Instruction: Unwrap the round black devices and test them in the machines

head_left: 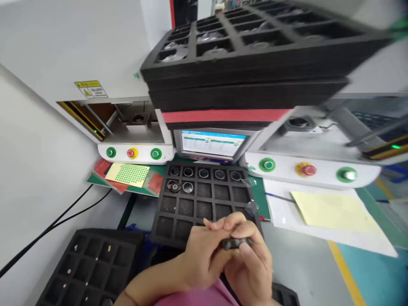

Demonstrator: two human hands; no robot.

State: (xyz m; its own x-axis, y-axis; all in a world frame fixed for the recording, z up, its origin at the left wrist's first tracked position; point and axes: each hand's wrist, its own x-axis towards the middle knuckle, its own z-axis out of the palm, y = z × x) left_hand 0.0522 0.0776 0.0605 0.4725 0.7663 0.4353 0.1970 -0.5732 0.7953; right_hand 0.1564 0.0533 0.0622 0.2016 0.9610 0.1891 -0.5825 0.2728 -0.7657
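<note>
Both hands meet low in the view, over the near right part of a black foam tray [204, 190]. Between them is a small dark part [235, 243], mostly covered by fingers. My left hand [205, 250] reaches in from the left, its fingers closed around the part's left side. On the other side, my right hand [251, 255] pinches the part between thumb and fingers. Round ring-like parts [219, 174] fill the tray's back row. A second-row pocket holds a darker round part [174, 186], beside another ring [188, 187].
Stacked foam trays [248, 91] rise above a screen [212, 143]. Button panels [135, 154] [307, 170] flank it. Sticker sheets [127, 174] lie left, yellow paper [334, 212] right. Another foam tray [95, 263] stands at lower left.
</note>
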